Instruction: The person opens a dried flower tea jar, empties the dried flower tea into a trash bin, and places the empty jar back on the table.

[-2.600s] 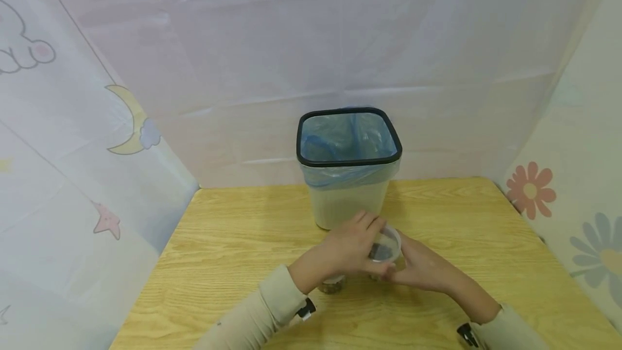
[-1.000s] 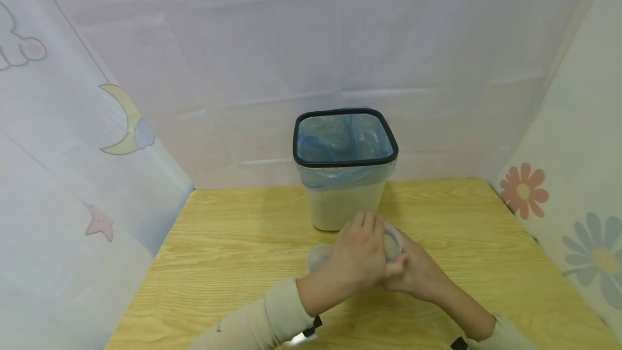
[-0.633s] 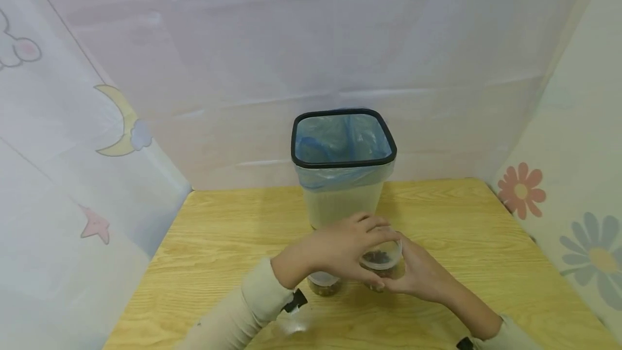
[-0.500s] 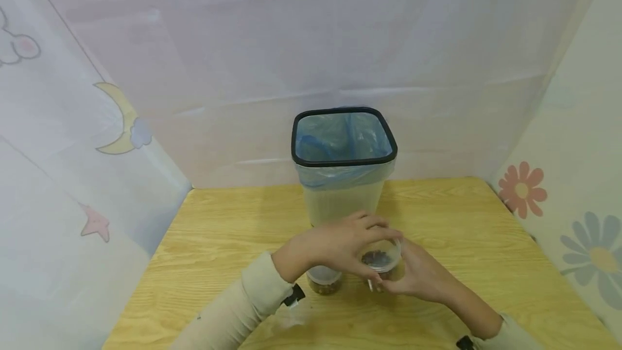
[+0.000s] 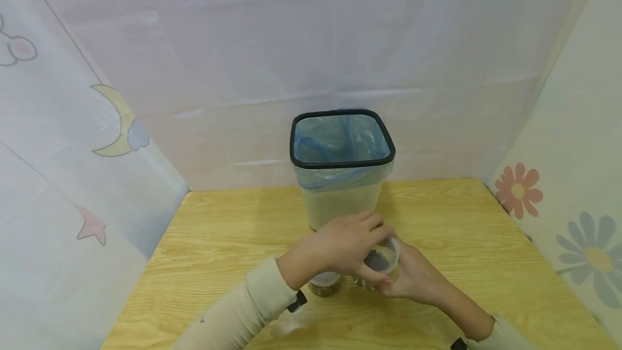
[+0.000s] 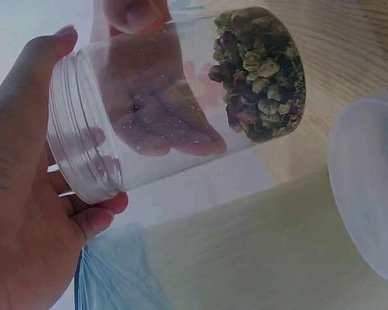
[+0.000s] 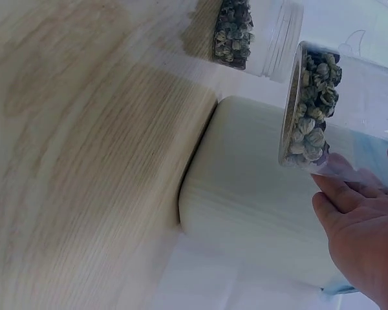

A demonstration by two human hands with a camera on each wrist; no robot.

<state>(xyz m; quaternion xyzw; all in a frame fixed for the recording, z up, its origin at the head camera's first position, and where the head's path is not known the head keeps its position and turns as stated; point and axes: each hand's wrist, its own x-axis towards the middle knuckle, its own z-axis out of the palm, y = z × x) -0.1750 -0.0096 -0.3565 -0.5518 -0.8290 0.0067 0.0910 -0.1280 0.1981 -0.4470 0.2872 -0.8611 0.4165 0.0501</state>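
Both hands hold a clear jar [image 5: 381, 258] with dried flower buds [image 6: 262, 77] settled in its bottom. Fingers and thumb of my left hand [image 5: 342, 242] curl round its ridged top end. Whether a clear lid sits there I cannot tell. My right hand [image 5: 413, 274] grips the jar's body from the right. In the right wrist view the jar's base [image 7: 294, 106] appears raised off the table. A second jar [image 5: 324, 285] of dried buds, with a whitish lid [image 6: 368, 187], stands on the table, partly hidden by my left hand in the head view.
Behind the hands stands a white bin [image 5: 340, 204] with a black rim [image 5: 342, 166] and a blue bag [image 5: 320, 147] inside. The wooden table [image 5: 233, 231] meets printed wall sheets at its back and sides.
My left hand turned at the jar's top: one second ago it stood more upright over it, now it lies lower across. The jar stays between both hands.
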